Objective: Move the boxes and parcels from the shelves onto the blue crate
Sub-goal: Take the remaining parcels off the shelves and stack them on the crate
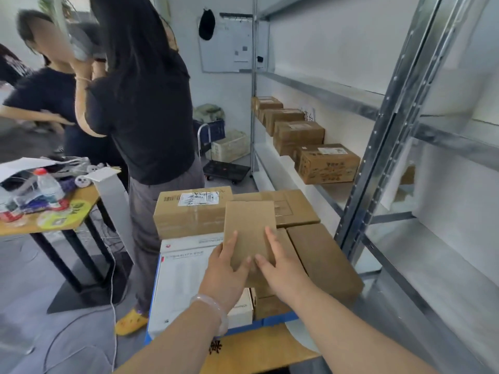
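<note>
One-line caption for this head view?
Both hands, left hand and right hand, hold a flat cardboard parcel above boxes stacked on the blue crate.

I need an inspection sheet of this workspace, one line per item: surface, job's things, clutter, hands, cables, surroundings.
Surface: blue crate, rim visible at the near edge, top covered with parcels.
Job's things: small flat cardboard box held over the pile; labelled cardboard box and white parcel on the crate; four cardboard boxes remain on the shelf, nearest is the printed box.
Clutter: side table with water bottle and papers.
Hands: left hand and right hand both grip the small box.
Cables: white cable hangs from the table onto the floor.
Surroundings: two people stand close on the left; trolley behind.
</note>
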`<state>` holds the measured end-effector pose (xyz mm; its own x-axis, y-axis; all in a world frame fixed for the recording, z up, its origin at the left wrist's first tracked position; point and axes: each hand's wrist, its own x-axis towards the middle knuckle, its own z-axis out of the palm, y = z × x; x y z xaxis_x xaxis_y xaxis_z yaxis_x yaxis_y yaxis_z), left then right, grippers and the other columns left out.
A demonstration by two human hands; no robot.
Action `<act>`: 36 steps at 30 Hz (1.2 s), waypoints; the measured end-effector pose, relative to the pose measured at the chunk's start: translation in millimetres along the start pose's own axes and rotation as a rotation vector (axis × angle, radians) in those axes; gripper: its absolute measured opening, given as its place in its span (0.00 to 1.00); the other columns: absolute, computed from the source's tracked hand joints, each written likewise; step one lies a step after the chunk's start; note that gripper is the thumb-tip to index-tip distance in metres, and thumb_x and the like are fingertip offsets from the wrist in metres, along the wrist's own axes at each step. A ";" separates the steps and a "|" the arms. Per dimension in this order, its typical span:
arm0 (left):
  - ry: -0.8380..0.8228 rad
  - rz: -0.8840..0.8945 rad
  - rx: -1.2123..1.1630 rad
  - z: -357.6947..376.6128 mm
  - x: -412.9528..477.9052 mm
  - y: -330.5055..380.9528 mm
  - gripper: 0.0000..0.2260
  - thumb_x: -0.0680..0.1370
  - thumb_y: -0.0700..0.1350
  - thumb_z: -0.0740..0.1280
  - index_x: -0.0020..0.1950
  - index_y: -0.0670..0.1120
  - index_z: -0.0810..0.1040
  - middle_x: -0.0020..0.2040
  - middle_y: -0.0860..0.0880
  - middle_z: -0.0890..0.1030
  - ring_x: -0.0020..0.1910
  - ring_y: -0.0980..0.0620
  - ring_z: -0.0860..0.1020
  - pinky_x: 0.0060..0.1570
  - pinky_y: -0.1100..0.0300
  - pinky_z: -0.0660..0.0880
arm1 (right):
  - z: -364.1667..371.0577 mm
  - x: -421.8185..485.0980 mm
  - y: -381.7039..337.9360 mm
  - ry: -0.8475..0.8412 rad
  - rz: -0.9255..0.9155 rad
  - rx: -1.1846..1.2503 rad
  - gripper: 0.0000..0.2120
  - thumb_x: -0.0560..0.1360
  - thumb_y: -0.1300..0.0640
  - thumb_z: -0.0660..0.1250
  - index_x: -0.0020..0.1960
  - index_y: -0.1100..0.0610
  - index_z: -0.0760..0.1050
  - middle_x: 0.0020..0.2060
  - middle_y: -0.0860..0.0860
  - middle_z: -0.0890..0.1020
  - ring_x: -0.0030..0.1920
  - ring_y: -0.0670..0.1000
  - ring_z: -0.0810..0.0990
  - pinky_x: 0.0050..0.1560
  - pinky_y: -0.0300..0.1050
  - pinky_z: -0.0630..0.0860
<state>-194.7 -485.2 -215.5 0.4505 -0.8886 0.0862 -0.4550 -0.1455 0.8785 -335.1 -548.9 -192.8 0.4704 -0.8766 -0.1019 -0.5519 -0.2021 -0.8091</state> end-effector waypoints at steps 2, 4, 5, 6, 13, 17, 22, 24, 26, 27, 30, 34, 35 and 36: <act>0.003 -0.019 0.004 -9.2 12.3 -8.1 0.28 0.78 0.55 0.64 0.75 0.65 0.54 0.71 0.54 0.63 0.64 0.57 0.65 0.58 0.67 0.64 | 7.6 10.9 -9.2 -0.020 0.006 0.008 0.32 0.79 0.40 0.57 0.71 0.27 0.39 0.72 0.46 0.66 0.63 0.47 0.71 0.59 0.45 0.70; -0.004 -0.028 0.011 -15.9 24.4 -14.6 0.28 0.78 0.55 0.63 0.75 0.65 0.54 0.71 0.53 0.63 0.65 0.55 0.66 0.59 0.64 0.65 | 13.2 22.1 -15.9 -0.028 0.002 0.016 0.32 0.79 0.42 0.58 0.73 0.29 0.40 0.72 0.46 0.66 0.61 0.45 0.70 0.57 0.42 0.68; -0.009 -0.027 0.012 -18.4 30.3 -17.1 0.28 0.78 0.55 0.63 0.75 0.65 0.54 0.71 0.53 0.63 0.65 0.55 0.66 0.59 0.64 0.65 | 15.2 27.6 -18.7 -0.026 0.002 0.029 0.32 0.80 0.42 0.58 0.74 0.30 0.41 0.72 0.46 0.65 0.61 0.45 0.69 0.56 0.41 0.68; -0.015 -0.023 0.014 -20.0 36.1 -18.8 0.28 0.78 0.56 0.63 0.75 0.65 0.54 0.71 0.53 0.63 0.65 0.55 0.66 0.59 0.64 0.65 | 16.7 32.6 -20.6 -0.021 0.005 0.043 0.32 0.80 0.43 0.59 0.74 0.30 0.41 0.72 0.45 0.65 0.61 0.44 0.69 0.56 0.40 0.67; -0.097 0.031 0.013 -5.0 84.7 -2.2 0.28 0.78 0.54 0.63 0.75 0.64 0.55 0.71 0.52 0.63 0.64 0.54 0.67 0.58 0.64 0.66 | 0.7 70.4 -10.7 0.110 0.008 0.085 0.31 0.79 0.43 0.59 0.74 0.30 0.44 0.72 0.47 0.65 0.67 0.48 0.67 0.66 0.47 0.67; -0.103 0.001 0.032 13.7 117.1 10.0 0.29 0.77 0.56 0.63 0.75 0.66 0.53 0.72 0.49 0.62 0.60 0.54 0.68 0.54 0.65 0.65 | -22.5 105.8 -0.5 0.156 -0.023 0.082 0.31 0.79 0.44 0.60 0.75 0.34 0.48 0.75 0.47 0.60 0.72 0.48 0.63 0.70 0.51 0.64; -0.058 -0.066 -0.001 35.0 154.3 17.7 0.30 0.76 0.57 0.64 0.74 0.67 0.54 0.72 0.51 0.57 0.53 0.57 0.69 0.51 0.68 0.65 | -42.9 153.0 13.5 0.115 -0.058 0.091 0.31 0.79 0.44 0.61 0.76 0.36 0.49 0.74 0.46 0.61 0.71 0.47 0.62 0.70 0.49 0.63; -0.038 -0.083 0.000 41.8 166.7 18.1 0.30 0.76 0.58 0.65 0.75 0.67 0.54 0.70 0.51 0.58 0.51 0.58 0.70 0.50 0.69 0.65 | -51.0 174.2 19.5 0.088 -0.063 0.068 0.31 0.78 0.43 0.62 0.76 0.35 0.51 0.73 0.46 0.63 0.71 0.46 0.63 0.68 0.46 0.63; -0.016 -0.101 0.026 47.4 178.9 17.4 0.30 0.77 0.58 0.64 0.75 0.65 0.53 0.69 0.51 0.60 0.53 0.57 0.69 0.54 0.66 0.65 | -55.8 194.9 24.6 0.058 -0.065 0.041 0.30 0.78 0.43 0.63 0.75 0.35 0.53 0.72 0.46 0.65 0.70 0.46 0.63 0.65 0.42 0.62; -0.001 -0.110 0.042 49.7 184.7 16.2 0.30 0.77 0.58 0.64 0.76 0.64 0.54 0.70 0.51 0.61 0.55 0.57 0.68 0.56 0.65 0.64 | -56.5 204.4 27.0 0.040 -0.061 0.042 0.30 0.77 0.43 0.63 0.75 0.35 0.53 0.72 0.46 0.65 0.70 0.46 0.64 0.64 0.41 0.62; 0.035 -0.131 0.093 55.2 197.9 9.7 0.29 0.78 0.56 0.63 0.77 0.61 0.55 0.71 0.50 0.62 0.63 0.55 0.66 0.58 0.66 0.61 | -53.1 228.0 34.3 -0.023 -0.051 0.061 0.30 0.78 0.43 0.63 0.75 0.35 0.53 0.73 0.46 0.65 0.71 0.47 0.64 0.65 0.41 0.62; 0.062 -0.152 0.166 61.2 204.9 -1.4 0.27 0.79 0.55 0.63 0.76 0.58 0.57 0.73 0.48 0.61 0.69 0.51 0.65 0.60 0.66 0.61 | -43.6 247.1 43.2 -0.109 0.000 0.036 0.31 0.78 0.41 0.60 0.76 0.34 0.49 0.75 0.48 0.62 0.75 0.51 0.59 0.72 0.53 0.60; 0.067 -0.163 0.175 62.7 205.7 -3.6 0.27 0.79 0.54 0.63 0.76 0.58 0.58 0.73 0.48 0.60 0.69 0.50 0.65 0.59 0.67 0.60 | -41.5 249.5 44.9 -0.124 0.012 0.030 0.31 0.78 0.41 0.60 0.76 0.35 0.48 0.75 0.49 0.61 0.75 0.52 0.58 0.73 0.54 0.60; 0.070 -0.172 0.182 64.1 206.2 -5.4 0.26 0.79 0.54 0.63 0.76 0.59 0.58 0.73 0.48 0.59 0.69 0.50 0.64 0.59 0.67 0.60 | -40.0 250.7 46.4 -0.134 0.018 0.029 0.32 0.78 0.41 0.61 0.76 0.35 0.47 0.76 0.50 0.61 0.75 0.52 0.58 0.73 0.54 0.60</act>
<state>-148.6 -695.5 -232.6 0.5828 -0.8124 -0.0191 -0.4950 -0.3736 0.7845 -270.3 -795.6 -232.7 0.5493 -0.8135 -0.1910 -0.5416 -0.1726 -0.8227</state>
